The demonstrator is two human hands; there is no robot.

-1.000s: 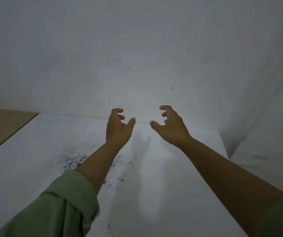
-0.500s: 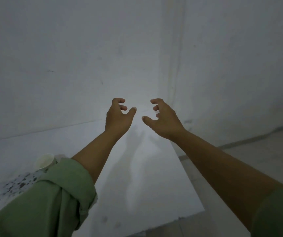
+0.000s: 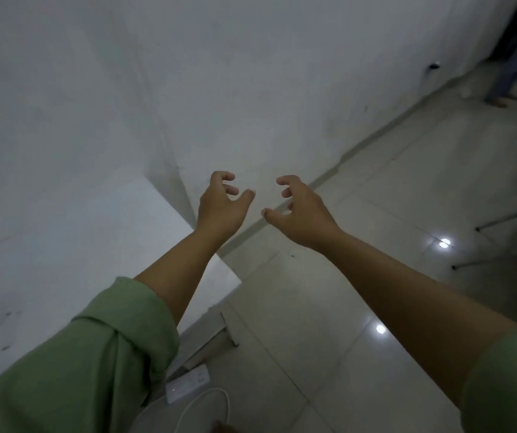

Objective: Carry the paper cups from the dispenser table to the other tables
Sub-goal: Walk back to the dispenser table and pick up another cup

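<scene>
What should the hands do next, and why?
Probably keep turning to look for the cup dispenser: both the left hand and the right hand are open and hold nothing, and no paper cup shows, only the white table and tiled floor.

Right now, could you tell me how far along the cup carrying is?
Nothing shows as done here: no paper cup is in view, on the white table or elsewhere. Nothing is in hand either; the left hand and right hand are both open and empty, fingers curled, held out over the table's corner and the tiled floor. What is left cannot be counted from this view, since the dispenser and the other tables are out of sight.
</scene>
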